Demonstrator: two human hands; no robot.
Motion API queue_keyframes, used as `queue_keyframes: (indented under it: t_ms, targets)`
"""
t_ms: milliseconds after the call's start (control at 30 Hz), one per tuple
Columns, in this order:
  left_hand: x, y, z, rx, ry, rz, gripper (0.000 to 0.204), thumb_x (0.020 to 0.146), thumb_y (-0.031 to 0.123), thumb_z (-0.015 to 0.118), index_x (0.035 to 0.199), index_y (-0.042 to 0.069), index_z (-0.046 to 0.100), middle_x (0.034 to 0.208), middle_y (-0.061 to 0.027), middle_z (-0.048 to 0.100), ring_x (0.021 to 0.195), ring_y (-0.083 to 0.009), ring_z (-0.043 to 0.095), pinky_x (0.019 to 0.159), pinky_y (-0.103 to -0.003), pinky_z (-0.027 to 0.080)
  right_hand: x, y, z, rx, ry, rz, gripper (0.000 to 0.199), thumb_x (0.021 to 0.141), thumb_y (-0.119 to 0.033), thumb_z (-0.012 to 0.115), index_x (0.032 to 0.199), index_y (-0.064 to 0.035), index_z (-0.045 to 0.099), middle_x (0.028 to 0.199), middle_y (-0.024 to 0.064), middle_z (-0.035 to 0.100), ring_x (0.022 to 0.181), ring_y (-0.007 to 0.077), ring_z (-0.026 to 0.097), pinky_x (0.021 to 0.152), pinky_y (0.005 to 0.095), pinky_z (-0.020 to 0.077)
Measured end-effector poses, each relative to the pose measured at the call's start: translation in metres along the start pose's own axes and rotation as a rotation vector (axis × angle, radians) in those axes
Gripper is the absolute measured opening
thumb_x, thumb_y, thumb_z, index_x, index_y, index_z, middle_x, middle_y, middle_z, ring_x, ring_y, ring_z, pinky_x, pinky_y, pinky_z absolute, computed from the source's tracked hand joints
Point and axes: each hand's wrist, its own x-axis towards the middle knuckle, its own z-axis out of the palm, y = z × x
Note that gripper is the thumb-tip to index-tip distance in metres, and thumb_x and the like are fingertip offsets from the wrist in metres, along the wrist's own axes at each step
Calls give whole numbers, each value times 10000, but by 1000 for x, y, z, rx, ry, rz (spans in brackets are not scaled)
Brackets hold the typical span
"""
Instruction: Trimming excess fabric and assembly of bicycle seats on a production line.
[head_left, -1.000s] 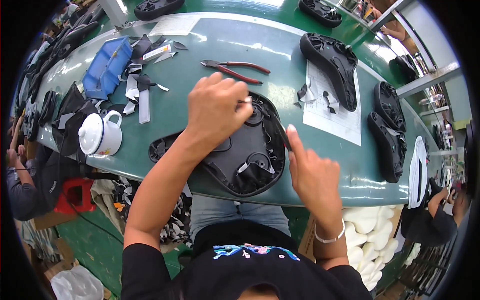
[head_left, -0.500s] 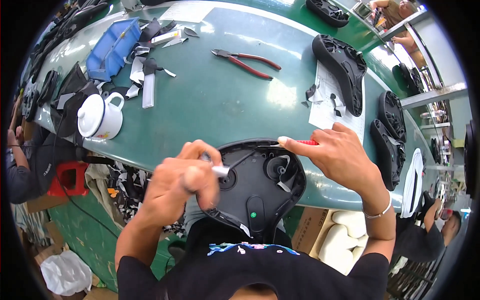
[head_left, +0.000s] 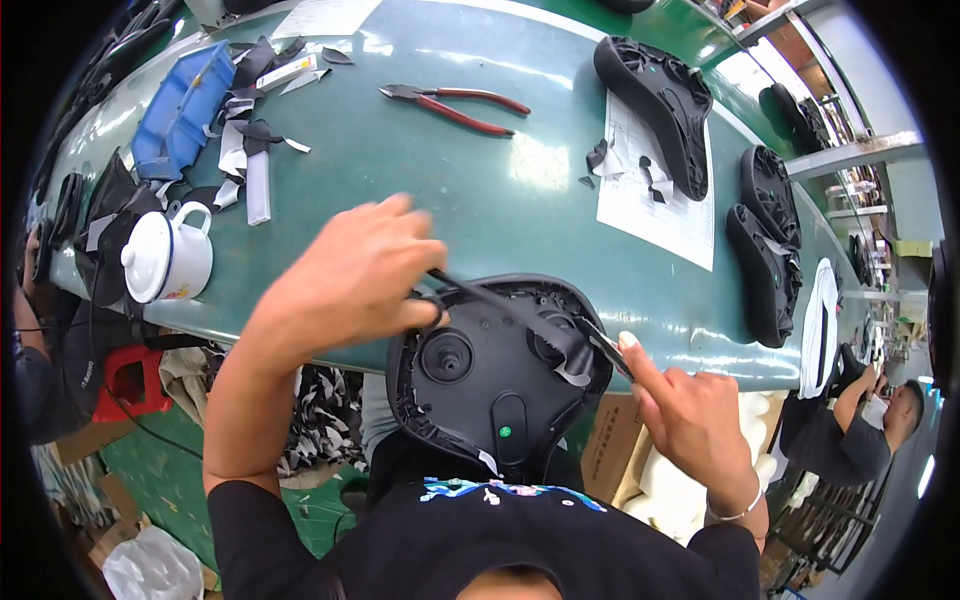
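Nearest to the person, a black moulded plastic shell, rounded like the underside of a saddle (head_left: 495,375), is resting against the chest and hanging over the near edge of the long green worktable (head_left: 440,180), with its ribbed hollow side facing up. The left hand (head_left: 355,275) is closing its fingers around one end of a thin dark strip (head_left: 520,315) that is lying across the shell's top rim, and the right hand (head_left: 685,420) is pinching the strip's other end at the right rim, beside a loose grey flap; what the strip is made of is too blurred to tell. As a judgement, the shell is sitting half off the table, so a hard pull on the strip could be tipping it into the lap, and the strip could be slipping from the pinching fingertips if the tension is uneven. Farther out on the table, a white enamel mug with a lid (head_left: 168,257) is standing at the left near scraps of black and white tape (head_left: 245,150), with a blue plastic tray (head_left: 180,110) beyond them. A pair of red-handled pliers (head_left: 455,103) is lying at mid-table. To the right, a white rectangular printed sheet (head_left: 655,195) is lying flat under a black shell (head_left: 660,95), with small black offcuts on it. Below the right hand, a brown cardboard box (head_left: 610,445) is standing beside pale foam pieces (head_left: 675,490), its label too small to tell.
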Motion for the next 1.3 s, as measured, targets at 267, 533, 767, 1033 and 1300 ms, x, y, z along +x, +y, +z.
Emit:
queue_keyframes:
  t_ms: [267,533,767,1033,1300]
  targets:
    - [57,47,5,-1331,88,14,161,826,167,645,794,32,563,985,-91,572,846,-207,543,785,-312,454,-21,-1,32,86,109,10,604,762,-108,659,1337,-139,475,564,61,499,431,234,498,419,352,366]
    - [21,27,-16,73,1187,-511,132,789,89,669,882,21,606,788,-87,611,687,-203,598,640,-314,494,-55,-46,76,993,172,464,526,868,-132,606,1339,-31,395,830,188,656,576,301,642,540,363,500]
    - [26,4,45,-667,68,-372,354,780,255,725,998,46,543,866,-62,602,824,-208,598,742,-341,468,11,-18,89,1218,524,453,500,867,-136,638,1294,-18,406,940,131,643,679,121,592,565,273,492]
    - [64,-57,53,-1145,796,-247,114,881,110,533,984,83,572,906,-20,597,805,-143,574,699,-273,473,129,70,26,1096,1091,327,403,841,-121,671,1182,-16,484,819,30,560,607,53,515,491,192,414]
    - [86,-46,56,-740,331,160,337,643,95,696,911,28,504,951,-130,548,885,-232,541,715,-323,445,414,135,-37,1674,932,104,232,761,-90,663,965,-29,572,714,36,562,585,117,559,545,258,443]
